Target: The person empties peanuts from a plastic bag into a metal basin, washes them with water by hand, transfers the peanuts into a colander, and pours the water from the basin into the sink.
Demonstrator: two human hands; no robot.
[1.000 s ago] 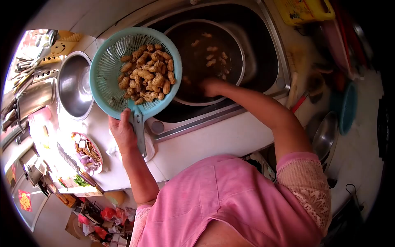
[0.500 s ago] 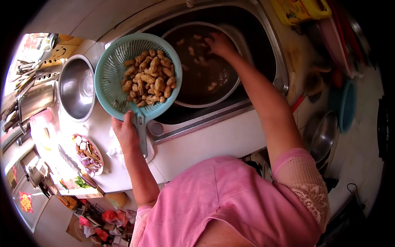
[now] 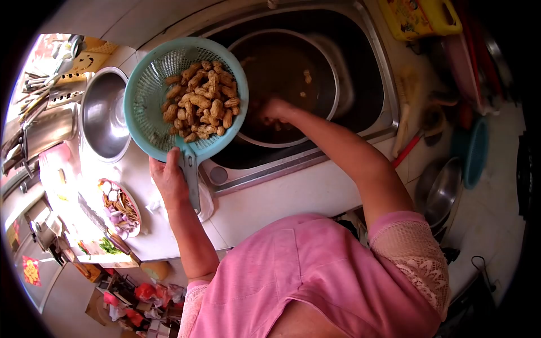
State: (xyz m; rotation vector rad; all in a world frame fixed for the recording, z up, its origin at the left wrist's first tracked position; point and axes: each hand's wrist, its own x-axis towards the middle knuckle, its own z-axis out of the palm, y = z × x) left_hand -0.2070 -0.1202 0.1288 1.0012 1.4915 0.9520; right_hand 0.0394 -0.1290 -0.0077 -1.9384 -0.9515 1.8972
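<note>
My left hand (image 3: pixel 171 179) is closed on the handle of a light blue plastic strainer (image 3: pixel 147 121), held over the sink's left edge. Unshelled peanuts (image 3: pixel 202 101) are heaped inside it. To its right, a round metal basin (image 3: pixel 336 84) of brownish water (image 3: pixel 276 62) stands in the sink. My right hand (image 3: pixel 276 111) dips into the water near the basin's lower left side, with its fingers curled and partly under the surface; what they hold is hidden. A few peanuts (image 3: pixel 307 76) float further right in the basin.
Left of the strainer is a steel bowl (image 3: pixel 106 115). Below it are a plate of chopped ingredients (image 3: pixel 137 217) and a knife (image 3: pixel 93 215). To the right lie a red-handled tool (image 3: pixel 407 151), a yellow container (image 3: pixel 414 19), metal bowls (image 3: pixel 442 194) and a blue basket (image 3: pixel 477 152).
My right hand has moved from the basin's upper right, down and left towards the strainer. The floating peanuts have shifted, with fewer visible. The strainer has moved slightly up and left.
</note>
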